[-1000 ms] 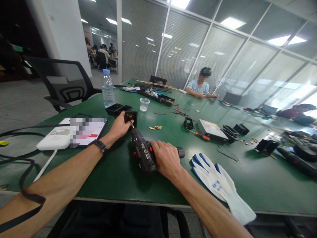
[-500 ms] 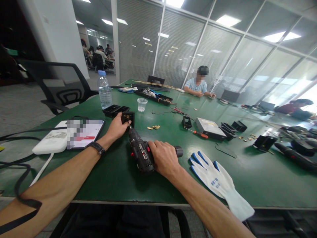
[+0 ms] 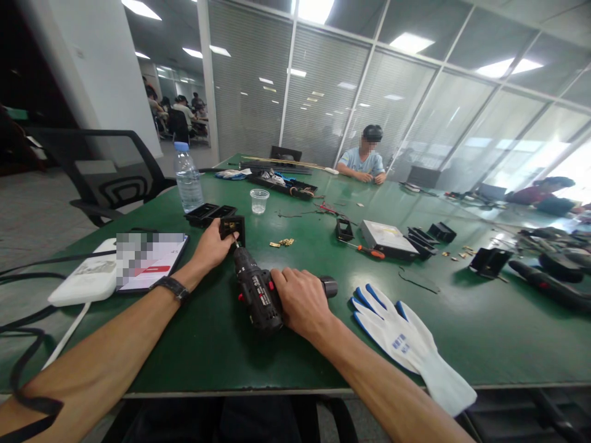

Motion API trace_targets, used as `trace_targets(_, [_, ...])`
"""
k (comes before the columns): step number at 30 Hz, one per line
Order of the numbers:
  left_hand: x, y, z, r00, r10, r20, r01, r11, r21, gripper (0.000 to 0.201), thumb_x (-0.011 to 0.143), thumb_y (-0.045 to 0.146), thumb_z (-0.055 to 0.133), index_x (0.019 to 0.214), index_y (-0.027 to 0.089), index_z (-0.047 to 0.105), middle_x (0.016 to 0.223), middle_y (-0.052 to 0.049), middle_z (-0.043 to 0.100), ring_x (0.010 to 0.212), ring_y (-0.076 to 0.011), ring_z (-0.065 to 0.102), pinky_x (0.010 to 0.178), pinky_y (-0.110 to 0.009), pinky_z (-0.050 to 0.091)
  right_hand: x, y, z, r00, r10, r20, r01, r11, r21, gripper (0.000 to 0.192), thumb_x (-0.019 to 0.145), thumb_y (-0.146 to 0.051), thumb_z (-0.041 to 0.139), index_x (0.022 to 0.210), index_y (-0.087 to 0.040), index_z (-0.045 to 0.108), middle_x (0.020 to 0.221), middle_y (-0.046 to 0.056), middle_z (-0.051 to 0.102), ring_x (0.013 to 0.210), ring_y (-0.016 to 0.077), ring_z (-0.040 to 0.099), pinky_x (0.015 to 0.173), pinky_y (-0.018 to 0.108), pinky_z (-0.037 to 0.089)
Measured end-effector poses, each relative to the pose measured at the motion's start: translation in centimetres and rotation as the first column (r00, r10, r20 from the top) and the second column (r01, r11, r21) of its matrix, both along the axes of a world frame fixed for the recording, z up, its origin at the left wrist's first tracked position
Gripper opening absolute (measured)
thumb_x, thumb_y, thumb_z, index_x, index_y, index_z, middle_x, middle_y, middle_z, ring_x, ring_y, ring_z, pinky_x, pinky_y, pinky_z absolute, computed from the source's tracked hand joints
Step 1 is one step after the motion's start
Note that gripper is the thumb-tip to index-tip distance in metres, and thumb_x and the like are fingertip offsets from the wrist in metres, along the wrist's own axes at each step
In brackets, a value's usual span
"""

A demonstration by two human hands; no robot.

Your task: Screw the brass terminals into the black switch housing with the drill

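My left hand [image 3: 213, 245] is closed around the side of a small black box [image 3: 239, 229], whose open face is turned toward me and shows brass-coloured parts inside. My right hand [image 3: 302, 299] grips a black cordless drill [image 3: 257, 292] that lies on its side, battery end pointing right. The drill's bit reaches to the box near my left thumb; whether it sits on a screw is too small to tell. Two more black boxes [image 3: 210, 213] stand just behind my left hand. Several small brass pieces [image 3: 282, 242] lie on the table right of the box.
On the green table [image 3: 194, 351] are a water bottle [image 3: 188, 178], a clear cup [image 3: 259, 202], a tablet [image 3: 154, 264], a white power bank-like block [image 3: 85, 277], a white-blue glove [image 3: 401, 338], and an orange-handled screwdriver [image 3: 369, 251]. A person [image 3: 364, 160] sits across the table.
The view has shifted slightly, so the table sits a little lower and further left. Both hands keep their hold, with the drill still against the box.
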State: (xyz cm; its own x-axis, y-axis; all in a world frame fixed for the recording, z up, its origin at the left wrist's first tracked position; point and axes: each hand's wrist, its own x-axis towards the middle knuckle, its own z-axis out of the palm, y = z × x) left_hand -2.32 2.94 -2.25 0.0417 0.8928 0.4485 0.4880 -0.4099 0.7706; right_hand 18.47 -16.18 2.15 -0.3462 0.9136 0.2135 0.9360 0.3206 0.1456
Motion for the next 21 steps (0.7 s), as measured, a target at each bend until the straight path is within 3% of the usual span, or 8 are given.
trace_targets(8, [0.01,-0.55,0.75,1.0,-0.015,-0.011,0.015,0.999,-0.038,0.044,0.077,0.041,0.065,0.114,0.019,0.055,0.115,-0.011,0.069,0.107,-0.0274,0.066,0.096,-0.042,0.051,0.1,-0.08,0.08,1.0,0.008,-0.019,-0.008,1.0,0.015,0.034,0.079,-0.026,0.062,0.111,-0.019,0.052,0.1,0.007,0.067,0.088,0.0239,0.063,0.073,0.036,0.042])
trace_targets(21, [-0.02,-0.28,0.7,0.997,0.041,-0.059,-0.043,0.998,-0.037,0.045,0.075,0.045,0.067,0.112,0.022,0.055,0.116,-0.01,0.069,0.109,-0.0302,0.065,0.097,-0.044,0.051,0.43,-0.02,-0.11,0.998,0.039,-0.044,-0.037,0.998,0.041,0.038,0.076,-0.029,0.067,0.11,-0.018,0.053,0.1,0.007,0.066,0.088,0.0241,0.063,0.073,0.036,0.045])
